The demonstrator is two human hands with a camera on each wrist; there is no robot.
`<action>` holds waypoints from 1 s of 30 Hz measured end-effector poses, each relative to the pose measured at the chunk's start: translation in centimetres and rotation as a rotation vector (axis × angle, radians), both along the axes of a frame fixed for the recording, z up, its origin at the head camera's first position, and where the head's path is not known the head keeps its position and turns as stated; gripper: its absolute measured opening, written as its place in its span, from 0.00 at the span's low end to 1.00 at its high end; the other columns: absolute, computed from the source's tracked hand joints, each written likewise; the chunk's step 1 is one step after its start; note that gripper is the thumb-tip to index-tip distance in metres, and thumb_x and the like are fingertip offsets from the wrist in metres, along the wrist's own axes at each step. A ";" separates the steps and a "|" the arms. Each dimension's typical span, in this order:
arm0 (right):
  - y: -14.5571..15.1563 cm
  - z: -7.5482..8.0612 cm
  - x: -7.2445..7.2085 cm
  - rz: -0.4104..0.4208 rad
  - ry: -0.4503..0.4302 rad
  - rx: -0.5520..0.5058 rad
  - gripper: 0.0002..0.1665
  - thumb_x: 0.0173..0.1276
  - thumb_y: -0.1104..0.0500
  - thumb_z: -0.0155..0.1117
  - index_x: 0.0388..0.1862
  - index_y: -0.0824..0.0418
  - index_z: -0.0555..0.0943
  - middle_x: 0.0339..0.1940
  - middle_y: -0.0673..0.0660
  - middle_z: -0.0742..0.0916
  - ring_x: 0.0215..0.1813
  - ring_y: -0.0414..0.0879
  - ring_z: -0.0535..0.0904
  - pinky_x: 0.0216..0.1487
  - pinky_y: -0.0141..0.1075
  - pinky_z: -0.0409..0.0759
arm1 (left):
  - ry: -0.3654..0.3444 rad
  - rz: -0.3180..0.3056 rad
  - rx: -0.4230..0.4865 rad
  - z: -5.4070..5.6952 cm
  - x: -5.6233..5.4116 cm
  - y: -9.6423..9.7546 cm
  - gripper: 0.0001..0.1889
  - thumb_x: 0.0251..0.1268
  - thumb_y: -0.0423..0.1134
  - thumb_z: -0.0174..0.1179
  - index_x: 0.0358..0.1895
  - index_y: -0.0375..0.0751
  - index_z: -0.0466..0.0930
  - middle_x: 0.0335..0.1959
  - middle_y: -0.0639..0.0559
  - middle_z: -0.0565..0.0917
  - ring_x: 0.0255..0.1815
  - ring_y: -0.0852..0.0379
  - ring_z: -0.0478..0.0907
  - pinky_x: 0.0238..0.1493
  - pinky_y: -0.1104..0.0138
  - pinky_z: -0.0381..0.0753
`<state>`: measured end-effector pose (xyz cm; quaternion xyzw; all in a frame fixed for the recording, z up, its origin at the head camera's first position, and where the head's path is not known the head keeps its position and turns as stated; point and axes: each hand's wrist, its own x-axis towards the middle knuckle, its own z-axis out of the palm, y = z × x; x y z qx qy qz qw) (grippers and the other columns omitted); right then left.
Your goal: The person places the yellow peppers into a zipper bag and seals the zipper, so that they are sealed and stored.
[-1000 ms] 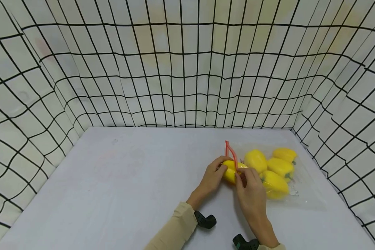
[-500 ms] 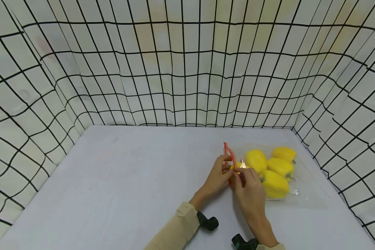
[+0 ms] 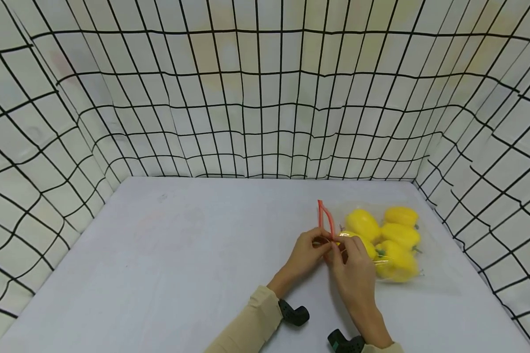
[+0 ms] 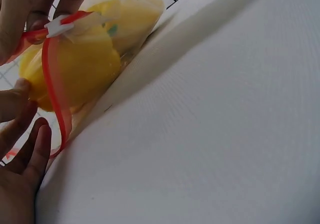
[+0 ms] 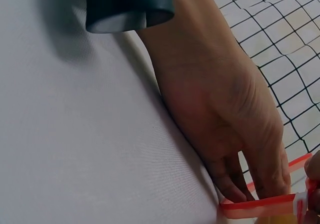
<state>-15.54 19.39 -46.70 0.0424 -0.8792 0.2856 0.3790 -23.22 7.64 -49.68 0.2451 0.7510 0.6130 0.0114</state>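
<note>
A clear zip bag (image 3: pixel 439 274) with a red zip strip (image 3: pixel 321 215) lies at the right of the table, several yellow bell peppers (image 3: pixel 399 262) inside. My right hand (image 3: pixel 355 277) pinches the strip by its white slider (image 4: pixel 59 28), holding that side of the mouth up. My left hand (image 3: pixel 302 260) is at the mouth, fingers apart and within the red loop in the left wrist view. One fingertip touches or nearly touches the nearest bell pepper (image 4: pixel 85 68). From the head, its fingertips are partly hidden. In the right wrist view the left hand (image 5: pixel 215 108) reaches in behind the strip.
A white table (image 3: pixel 181 255) carries the bag. Black-lined mesh netting (image 3: pixel 265 98) over pale walls encloses its back and sides. Dark wrist cameras (image 3: pixel 293 313) sit on the inner sides of both wrists.
The bell pepper at the mouth has gone rightward into the bag, out of my left hand's hold. The peppers inside have shifted slightly right. My right hand stays at the strip.
</note>
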 end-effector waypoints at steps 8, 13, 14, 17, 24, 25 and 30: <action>0.0 -0.1 -0.1 0.003 -0.012 -0.018 0.11 0.63 0.68 0.76 0.44 0.64 0.86 0.34 0.57 0.82 0.31 0.43 0.73 0.29 0.35 0.76 | 0.070 -0.103 -0.115 -0.4 0.1 -0.1 0.12 0.71 0.25 0.57 0.50 0.33 0.88 0.41 0.41 0.90 0.36 0.67 0.75 0.41 0.77 0.75; 0.1 -0.3 -0.2 0.005 -0.003 -0.022 0.11 0.63 0.68 0.76 0.43 0.64 0.86 0.35 0.57 0.83 0.31 0.44 0.74 0.30 0.36 0.76 | 0.079 -0.148 -0.160 -0.2 0.4 -0.1 0.14 0.71 0.24 0.54 0.52 0.33 0.88 0.43 0.41 0.89 0.38 0.66 0.74 0.44 0.76 0.74; 0.1 -0.3 -0.2 0.003 -0.006 -0.023 0.11 0.63 0.68 0.76 0.43 0.64 0.85 0.35 0.57 0.83 0.31 0.44 0.74 0.30 0.35 0.76 | 0.087 -0.159 -0.173 -0.2 0.4 -0.1 0.15 0.71 0.23 0.53 0.52 0.32 0.87 0.44 0.41 0.89 0.40 0.65 0.74 0.45 0.76 0.75; 0.1 -0.4 -0.2 0.001 -0.007 -0.027 0.11 0.63 0.68 0.76 0.43 0.64 0.86 0.35 0.56 0.82 0.31 0.43 0.74 0.31 0.29 0.74 | 0.094 -0.180 -0.210 -0.1 0.6 -0.2 0.18 0.72 0.23 0.50 0.58 0.34 0.85 0.48 0.42 0.88 0.43 0.64 0.74 0.49 0.75 0.75; 0.1 -0.3 -0.1 -0.001 -0.011 -0.045 0.11 0.63 0.68 0.76 0.44 0.64 0.86 0.34 0.56 0.83 0.31 0.42 0.75 0.33 0.18 0.68 | 0.043 -0.208 -0.280 0.2 0.9 -0.4 0.25 0.73 0.23 0.47 0.70 0.42 0.76 0.63 0.46 0.85 0.58 0.61 0.77 0.64 0.70 0.75; 0.1 -0.3 -0.1 -0.002 -0.012 -0.046 0.11 0.63 0.68 0.76 0.44 0.64 0.86 0.35 0.56 0.83 0.31 0.42 0.75 0.33 0.18 0.68 | 0.034 -0.214 -0.286 0.2 1.0 -0.4 0.27 0.73 0.23 0.47 0.71 0.43 0.75 0.66 0.46 0.83 0.62 0.61 0.77 0.67 0.69 0.75; 0.1 -0.2 -0.1 -0.001 -0.027 -0.046 0.12 0.62 0.69 0.76 0.44 0.64 0.86 0.35 0.56 0.84 0.31 0.44 0.76 0.33 0.25 0.73 | 0.027 -0.190 -0.251 0.1 0.8 -0.2 0.23 0.75 0.26 0.50 0.69 0.42 0.77 0.62 0.46 0.86 0.55 0.63 0.77 0.61 0.72 0.76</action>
